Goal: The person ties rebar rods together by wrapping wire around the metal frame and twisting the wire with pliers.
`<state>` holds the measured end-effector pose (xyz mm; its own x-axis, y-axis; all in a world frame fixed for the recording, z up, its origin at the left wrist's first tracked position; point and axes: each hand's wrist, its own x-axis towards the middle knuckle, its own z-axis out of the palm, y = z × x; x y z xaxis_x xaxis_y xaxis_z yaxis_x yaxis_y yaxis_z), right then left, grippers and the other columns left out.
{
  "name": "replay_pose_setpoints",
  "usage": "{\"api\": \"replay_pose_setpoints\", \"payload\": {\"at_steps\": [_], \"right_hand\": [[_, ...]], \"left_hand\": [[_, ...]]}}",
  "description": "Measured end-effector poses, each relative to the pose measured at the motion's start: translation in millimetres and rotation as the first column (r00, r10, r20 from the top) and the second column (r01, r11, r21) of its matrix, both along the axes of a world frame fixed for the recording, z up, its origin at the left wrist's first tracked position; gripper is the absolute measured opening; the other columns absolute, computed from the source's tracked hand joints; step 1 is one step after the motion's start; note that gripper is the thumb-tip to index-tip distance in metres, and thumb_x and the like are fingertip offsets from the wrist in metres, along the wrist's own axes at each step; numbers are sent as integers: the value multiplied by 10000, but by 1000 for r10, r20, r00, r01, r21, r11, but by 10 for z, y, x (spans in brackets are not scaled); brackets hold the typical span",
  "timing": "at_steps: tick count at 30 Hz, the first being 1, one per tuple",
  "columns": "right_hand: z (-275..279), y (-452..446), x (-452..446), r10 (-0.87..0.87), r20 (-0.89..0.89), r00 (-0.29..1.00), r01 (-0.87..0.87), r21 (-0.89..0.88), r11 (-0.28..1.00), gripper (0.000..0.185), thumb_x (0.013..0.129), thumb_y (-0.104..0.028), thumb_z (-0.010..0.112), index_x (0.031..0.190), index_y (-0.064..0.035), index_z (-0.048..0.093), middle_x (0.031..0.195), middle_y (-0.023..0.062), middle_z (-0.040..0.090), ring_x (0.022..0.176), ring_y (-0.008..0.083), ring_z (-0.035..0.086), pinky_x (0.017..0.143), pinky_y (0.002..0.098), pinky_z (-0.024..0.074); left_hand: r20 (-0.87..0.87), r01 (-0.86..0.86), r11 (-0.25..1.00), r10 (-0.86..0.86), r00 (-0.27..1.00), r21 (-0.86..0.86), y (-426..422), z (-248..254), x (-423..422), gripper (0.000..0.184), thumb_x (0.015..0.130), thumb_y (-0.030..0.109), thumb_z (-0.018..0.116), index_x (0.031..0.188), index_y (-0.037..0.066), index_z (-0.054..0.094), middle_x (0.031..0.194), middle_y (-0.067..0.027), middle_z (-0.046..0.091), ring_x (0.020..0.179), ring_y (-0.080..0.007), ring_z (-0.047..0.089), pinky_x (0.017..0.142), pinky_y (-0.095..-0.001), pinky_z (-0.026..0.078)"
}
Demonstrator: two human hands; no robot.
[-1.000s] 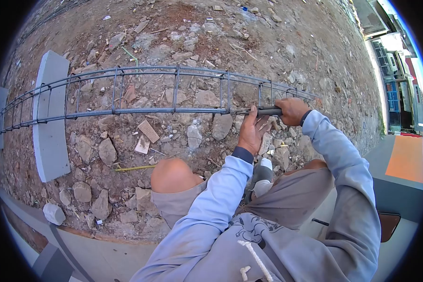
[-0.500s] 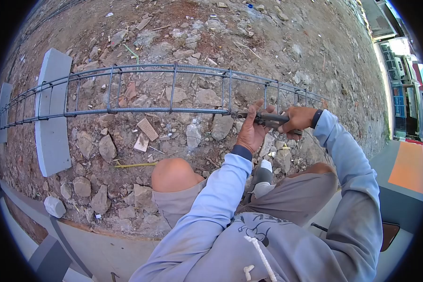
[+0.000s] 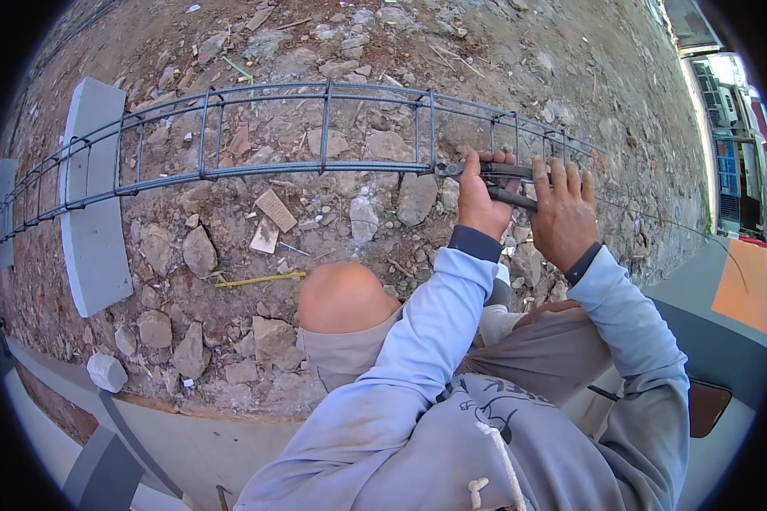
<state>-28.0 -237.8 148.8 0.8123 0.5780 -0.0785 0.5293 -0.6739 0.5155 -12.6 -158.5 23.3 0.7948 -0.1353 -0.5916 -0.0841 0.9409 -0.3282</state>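
Drawstring (image 3: 504, 460) hung white down the front of the person's grey sweatshirt (image 3: 426, 443), nearest the camera. Beyond it, a bare bent knee (image 3: 347, 298) rose over stony ground (image 3: 230, 315), with a yellow strip (image 3: 260, 279) lying just past it. Further out, the left hand (image 3: 486, 200) was wrapped about the pliers (image 3: 513, 199), thumb upright on the near side and fingers behind. The right hand (image 3: 564, 217) lay across the handle ends with its fingers nearly straight; I could not tell whether it gripped anything. A thin wire (image 3: 656, 220) ran off rightward from beside it. The head of the pliers was at the near lower bar of a steel frame (image 3: 322, 168), which stretched leftward, across a grey slab (image 3: 95, 234), towards another slab (image 3: 4, 243) at the far left.
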Motion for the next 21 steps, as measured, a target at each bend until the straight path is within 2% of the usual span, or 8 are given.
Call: {"api": "replay_pose_setpoints", "payload": {"at_steps": [1,4,5,7,10,11,15,21], "right_hand": [[-67,-26,1,-44,-12,999,45,29,999,579,776,-124,556,1322,1,408,1190,206,516,1157,366,459,1019,492,297],[-185,-68,89,-136,-50,989,137,12,991,580,758,-121,561,1305,16,426,1189,218,513,1146,357,468,1017,493,295],[-182,-66,114,-103,-39,994,105,44,994,515,726,-125,581,1211,24,492,1137,227,543,1099,363,506,967,497,352],[-86,1,192,-207,-191,959,212,4,977,443,714,-142,594,1122,14,521,1079,225,573,1034,363,548,903,489,408],[-36,27,284,-270,-307,913,269,-49,962,343,707,-157,601,1005,1,539,984,217,608,934,361,602,810,469,474],[-28,26,326,-274,-328,904,269,-63,961,312,706,-160,602,969,-4,541,951,213,619,900,360,618,779,461,493],[15,57,451,-303,-434,848,273,-132,953,299,723,-168,579,964,5,545,883,221,638,842,361,644,756,436,514],[73,131,542,-385,-511,768,327,-204,923,264,715,-178,543,897,5,596,887,232,650,853,362,644,777,437,514]], "left_hand": [[-17,12,1000,-12,1000,5,-13,-11,4,379,914,458,515,838,87,512,826,-82,599,857,-258,593,848,-445,483],[-58,29,999,-30,998,-20,-43,20,37,429,921,501,471,836,83,506,814,-90,585,861,-270,575,854,-463,473],[-57,16,999,-18,998,-38,-52,-11,41,435,920,506,468,835,81,504,812,-92,583,860,-274,570,854,-464,472],[-77,-4,998,0,997,-61,-30,-13,55,438,922,497,475,829,70,497,798,-106,572,847,-287,554,844,-462,470],[7,-9,1000,9,1000,14,23,13,35,425,917,474,502,823,59,492,791,-112,566,836,-290,550,825,-450,471],[30,-16,1000,16,999,-6,26,34,-4,334,905,378,572,863,60,482,783,-82,542,767,-214,540,807,-387,469],[54,-30,1000,30,998,-1,49,110,-68,280,907,321,562,867,55,482,804,-91,552,784,-227,548,803,-390,469],[116,-22,998,29,993,-61,90,142,-135,316,900,367,565,873,62,486,862,-105,571,845,-238,552,816,-393,466]]}}
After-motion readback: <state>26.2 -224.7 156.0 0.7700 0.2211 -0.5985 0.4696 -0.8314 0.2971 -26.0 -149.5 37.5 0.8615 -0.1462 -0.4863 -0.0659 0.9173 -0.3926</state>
